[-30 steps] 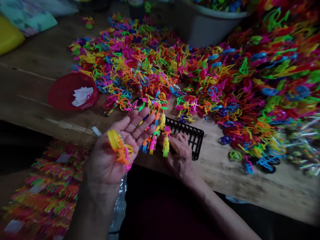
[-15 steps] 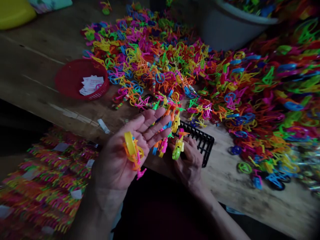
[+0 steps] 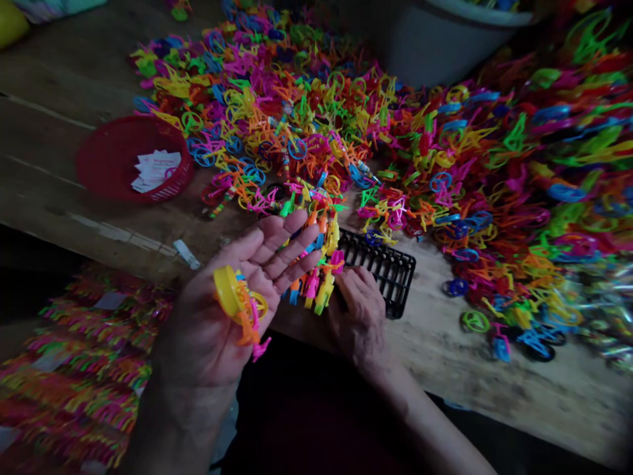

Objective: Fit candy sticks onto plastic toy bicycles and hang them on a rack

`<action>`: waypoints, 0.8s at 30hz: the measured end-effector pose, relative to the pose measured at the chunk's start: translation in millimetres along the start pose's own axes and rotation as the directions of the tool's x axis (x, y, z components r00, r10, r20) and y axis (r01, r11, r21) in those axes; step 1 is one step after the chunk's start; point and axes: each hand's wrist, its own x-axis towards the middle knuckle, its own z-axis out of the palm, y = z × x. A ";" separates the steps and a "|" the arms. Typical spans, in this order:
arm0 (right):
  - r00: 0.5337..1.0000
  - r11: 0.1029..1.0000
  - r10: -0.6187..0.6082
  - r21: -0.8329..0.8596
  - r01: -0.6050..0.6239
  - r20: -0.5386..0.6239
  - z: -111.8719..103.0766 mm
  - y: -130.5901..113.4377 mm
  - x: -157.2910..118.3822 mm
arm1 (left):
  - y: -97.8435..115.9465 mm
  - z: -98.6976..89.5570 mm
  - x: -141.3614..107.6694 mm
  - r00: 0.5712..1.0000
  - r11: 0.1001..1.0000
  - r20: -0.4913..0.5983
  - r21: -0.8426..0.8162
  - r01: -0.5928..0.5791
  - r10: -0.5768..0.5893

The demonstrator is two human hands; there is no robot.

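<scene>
My left hand (image 3: pixel 237 297) is palm up with its fingers stretched out. On its palm lie small plastic toy bicycle parts: a yellow wheel (image 3: pixel 226 290), an orange frame (image 3: pixel 244 315) and pink bits. Its fingertips are beside a row of bright plastic toys (image 3: pixel 312 285) standing at the left part of a black slotted rack (image 3: pixel 403 270). My right hand (image 3: pixel 363 313) is curled at the rack's near edge, its fingers against the yellow and green toy (image 3: pixel 324 293) that ends the row. Its thumb and fingertips are partly hidden.
A large heap of coloured toy parts (image 3: pixel 306 119) covers the back and right of the wooden table (image 3: pixel 445 356). A red basket (image 3: pixel 93 158) with paper slips (image 3: pixel 155 168) stands at left. A grey bucket (image 3: pixel 440 46) is behind. Rows of similar toys (image 3: pixel 74 369) are low at left.
The yellow and green toy in my right hand has turned and come to the row's end at the rack. My left hand stays open with the parts. The whole view has shifted.
</scene>
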 end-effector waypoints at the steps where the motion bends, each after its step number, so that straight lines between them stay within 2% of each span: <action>1: 1.000 1.000 0.002 0.012 -0.002 0.000 0.5 0.3 0.3 | 0.1 0.4 0.1 1.000 1.000 -0.001 0.006 0.002 -0.002; 7: 1.000 0.998 -0.016 0.056 0.016 0.003 2.6 -0.5 -2.6 | 0.4 0.1 -4.5 1.000 1.000 -0.013 0.012 0.005 -0.005; 12: 0.999 0.997 -0.032 0.076 0.031 0.012 3.7 -0.1 -1.5 | 1.2 -9.2 -2.7 0.986 0.993 -0.117 -0.030 0.112 -0.115; 17: 0.995 0.999 -0.023 0.029 0.021 0.094 3.2 0.6 3.3 | 2.6 -16.8 7.7 0.958 0.964 -0.130 -0.106 0.242 -0.255; 21: 0.994 1.000 -0.030 0.007 0.030 0.107 3.4 -0.4 4.1 | 2.4 -5.7 2.9 0.969 0.995 -0.227 0.005 0.105 -0.101; 24: 0.991 0.998 -0.041 -0.052 0.048 0.126 3.9 -0.2 5.2 | 3.3 3.0 1.3 0.969 0.991 -0.230 0.079 0.108 -0.088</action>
